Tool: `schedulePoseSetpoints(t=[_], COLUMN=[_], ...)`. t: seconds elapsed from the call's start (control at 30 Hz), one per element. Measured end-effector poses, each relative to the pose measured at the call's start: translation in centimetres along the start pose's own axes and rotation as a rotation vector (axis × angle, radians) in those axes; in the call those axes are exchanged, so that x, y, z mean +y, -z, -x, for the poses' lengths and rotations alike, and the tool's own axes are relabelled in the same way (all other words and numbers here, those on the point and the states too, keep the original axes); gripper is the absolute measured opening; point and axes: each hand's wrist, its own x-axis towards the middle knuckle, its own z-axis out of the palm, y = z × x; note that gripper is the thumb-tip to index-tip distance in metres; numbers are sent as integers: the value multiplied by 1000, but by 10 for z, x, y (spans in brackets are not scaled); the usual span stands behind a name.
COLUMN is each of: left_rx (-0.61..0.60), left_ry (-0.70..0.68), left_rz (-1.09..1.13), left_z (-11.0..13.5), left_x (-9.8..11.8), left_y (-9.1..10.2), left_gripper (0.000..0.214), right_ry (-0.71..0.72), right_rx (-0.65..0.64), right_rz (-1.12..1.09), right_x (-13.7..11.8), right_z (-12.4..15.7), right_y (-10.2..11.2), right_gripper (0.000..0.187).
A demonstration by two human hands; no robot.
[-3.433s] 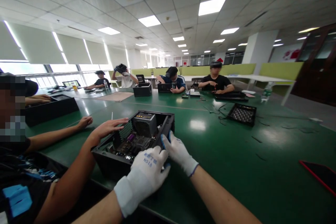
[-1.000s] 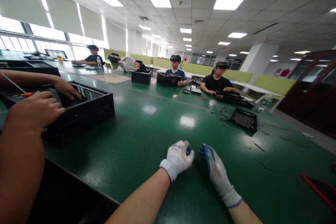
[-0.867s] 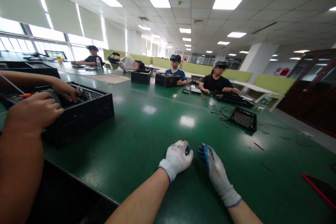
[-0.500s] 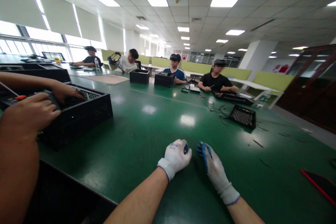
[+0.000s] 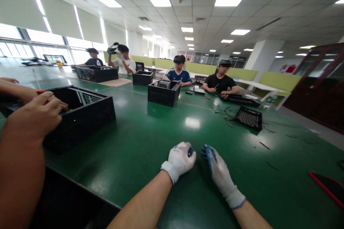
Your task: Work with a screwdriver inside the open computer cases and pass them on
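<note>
Both of my hands wear white knit gloves with blue palms and rest near each other on the green tabletop (image 5: 150, 143). My left hand (image 5: 181, 159) is curled into a loose fist, and no object shows in it. A small patch of blue coating is visible between its thumb and forefinger. To its right, my right hand (image 5: 216, 162) lies on its side with the fingers stretched out together. It holds nothing, and a narrow gap separates it from my left hand.
On the left, a co-worker's hands (image 5: 40, 114) work over a black computer case (image 5: 83, 121). Another case (image 5: 162, 94) stands mid-table before seated people. A black tray-like part (image 5: 248, 118), loose cables (image 5: 228, 118) and a red-edged black object (image 5: 328, 189) lie to the right.
My hands have stayed still. The mid-table case has come closer across the table, and another case now stands at the back left. The co-worker's hands at left have shifted.
</note>
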Motion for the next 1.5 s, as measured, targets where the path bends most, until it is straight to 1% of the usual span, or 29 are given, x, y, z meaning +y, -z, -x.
schedulePoseSetpoints(t=[0.13,0.23,0.43,0.6,0.7,0.77,0.87,0.97,1.07,1.17,1.27,1.37,1.43,1.5], left_rx=[14,28,79,122,132,132,138,149,127,65,-18,-67,-74,-70], left_ry=[0,4,37,92,133,148,172,217,260,282,273,256,247,249], left_rz=[12,24,27,8,-19,-44,-103,-175,-237,-281,-313,-349,-376,-406], left_z=[0,0,1,0,-11,-24,-53,-91,-131,-166,-191,-205,-211,-214], left_x=[1,3,4,-7,-18,-26,-40,-54,-66,-76,-83,-87,-88,-85], left_y=[2,6,14,21,34,47,71,91,104,109,108,105,104,105], left_gripper=[24,27,21,26,26,26,31,39,47,53,58,53,47,42], right_ry=[-9,-10,-33,-58,-76,-85,-101,-91,-83,-63,-12,69,113,127], right_rx=[26,19,32,30,16,8,11,8,1,0,19,19,7,-7], right_rz=[22,36,53,55,74,90,98,98,103,104,95,105,120,137], right_x=[-2,-6,-10,-15,-20,-22,-24,-29,-30,-22,-11,-3,-1,-1], right_z=[1,1,0,0,1,1,2,2,3,3,2,3,3,3], right_y=[0,-1,-1,-2,-2,-2,-2,-2,-2,-2,-2,-3,-3,-3], right_gripper=[62,62,62,63,66,68,68,70,75,72,62,59,61,62])
